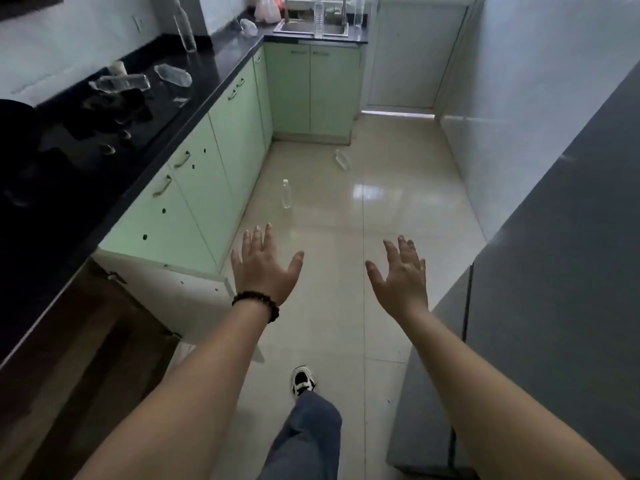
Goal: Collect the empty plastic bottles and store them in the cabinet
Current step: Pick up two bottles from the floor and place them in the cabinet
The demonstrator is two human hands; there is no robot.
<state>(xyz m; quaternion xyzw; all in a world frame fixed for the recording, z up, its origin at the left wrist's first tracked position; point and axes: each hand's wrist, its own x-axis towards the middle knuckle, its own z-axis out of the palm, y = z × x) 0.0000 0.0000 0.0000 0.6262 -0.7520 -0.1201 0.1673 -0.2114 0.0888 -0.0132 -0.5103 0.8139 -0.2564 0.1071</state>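
Clear plastic is scattered all over this kitchen, and none of it is in my grip yet. My left hand (265,265) and my right hand (403,275) are both stretched out ahead of me over the floor (381,209), fingers spread wide and straight, holding nothing. I judge this to be the very start of collecting: I am heading for the first bottle, with no bottle gathered so far as I can see.

Nearest is the standing bottle (286,194) on the floor, just beyond my left fingertips and close to the green cabinet doors (194,188) on the left. Its long axis is upright, cap at the top. Farther off lies a second floor bottle (341,160), tipped on its side, its long axis running near-to-far; which end carries the cap I cannot tell.

On the dark surface (214,64) to the left, one tall bottle (184,26) stands upright, while two lying bottles (145,79) rest on their sides nearer me. Another upright bottle (318,17) stands at the front of the far sink (287,27).

Next I expect to bend low and curl one hand round the standing bottle's middle; being empty and light, it may topple at a careless touch. A cabinet on the left appears to stand open beside me.
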